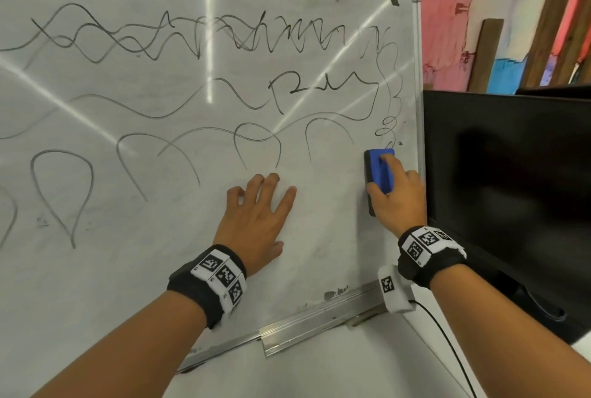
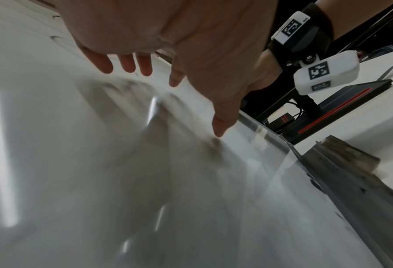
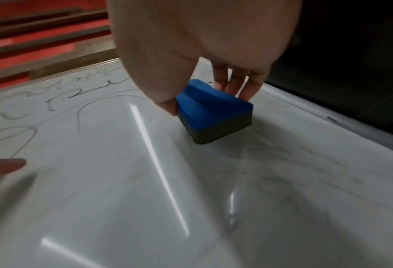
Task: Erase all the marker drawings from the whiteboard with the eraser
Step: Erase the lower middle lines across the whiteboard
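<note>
A whiteboard (image 1: 160,237) leans in front of me, covered with black marker drawings (image 1: 198,36) of waves and loops across its upper and middle parts. My right hand (image 1: 395,196) grips a blue eraser (image 1: 379,170) with a dark felt base and presses it on the board near the right edge, just below a curly scribble (image 1: 388,122). In the right wrist view the eraser (image 3: 213,112) sits pinched between thumb and fingers. My left hand (image 1: 259,215) lies flat on the board with fingers spread, holding nothing; the left wrist view shows its fingers (image 2: 126,63) straight.
A black monitor (image 1: 511,189) stands right beside the board's right edge. A metal marker tray (image 1: 319,324) runs along the board's bottom edge. A cable (image 1: 447,343) trails from my right wrist camera over a white table surface (image 1: 351,372).
</note>
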The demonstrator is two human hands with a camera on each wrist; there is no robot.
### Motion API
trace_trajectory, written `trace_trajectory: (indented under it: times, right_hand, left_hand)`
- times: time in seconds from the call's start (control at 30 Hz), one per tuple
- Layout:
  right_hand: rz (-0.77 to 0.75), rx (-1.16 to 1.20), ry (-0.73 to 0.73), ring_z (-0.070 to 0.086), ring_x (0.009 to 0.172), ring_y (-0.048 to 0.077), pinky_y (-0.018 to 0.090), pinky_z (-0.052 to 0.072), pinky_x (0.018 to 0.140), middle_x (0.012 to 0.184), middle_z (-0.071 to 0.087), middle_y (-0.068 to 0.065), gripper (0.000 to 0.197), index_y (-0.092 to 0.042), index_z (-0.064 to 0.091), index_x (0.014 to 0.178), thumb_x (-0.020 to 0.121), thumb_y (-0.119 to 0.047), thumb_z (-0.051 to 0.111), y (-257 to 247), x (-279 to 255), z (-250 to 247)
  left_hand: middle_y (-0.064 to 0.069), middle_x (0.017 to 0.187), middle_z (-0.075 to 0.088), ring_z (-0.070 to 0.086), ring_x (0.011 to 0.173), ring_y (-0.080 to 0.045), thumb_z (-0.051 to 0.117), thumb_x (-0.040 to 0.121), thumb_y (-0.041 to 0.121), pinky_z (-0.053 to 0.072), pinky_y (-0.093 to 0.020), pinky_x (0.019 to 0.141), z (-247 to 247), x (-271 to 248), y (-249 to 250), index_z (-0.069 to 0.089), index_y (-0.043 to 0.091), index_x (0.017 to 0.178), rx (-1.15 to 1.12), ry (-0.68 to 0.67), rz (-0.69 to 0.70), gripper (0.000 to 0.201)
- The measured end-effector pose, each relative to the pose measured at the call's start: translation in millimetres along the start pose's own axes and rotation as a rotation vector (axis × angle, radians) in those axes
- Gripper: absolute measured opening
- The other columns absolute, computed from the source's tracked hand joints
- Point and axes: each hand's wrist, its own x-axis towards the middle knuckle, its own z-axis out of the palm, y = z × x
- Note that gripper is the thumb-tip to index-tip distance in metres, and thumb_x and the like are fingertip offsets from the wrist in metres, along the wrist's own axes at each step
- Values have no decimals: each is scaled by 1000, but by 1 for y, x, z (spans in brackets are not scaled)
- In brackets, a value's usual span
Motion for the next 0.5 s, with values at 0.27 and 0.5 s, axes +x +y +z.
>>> trace_trajectory:
  times: [0.27,0.5]
  right_hand:
    - [79,120,42,48,108,29,42,49,93,119,42,7,61,-39,35,147,93,-34,63,7,36,-12]
    - [-6,74,-3,49,101,27,46,50,96,110,38,4,62,-35,37,149,92,-37,64,39,13,-7]
  left_hand:
    - [-18,142,38,38,123,-38,86,55,34,40,-51,85,-9,38,30,47,21,141,41,-19,37,95]
    - [-17,139,42,39,123,-40,86,56,36,37,-54,87,-2,39,38,52,19,136,80,-51,29,88]
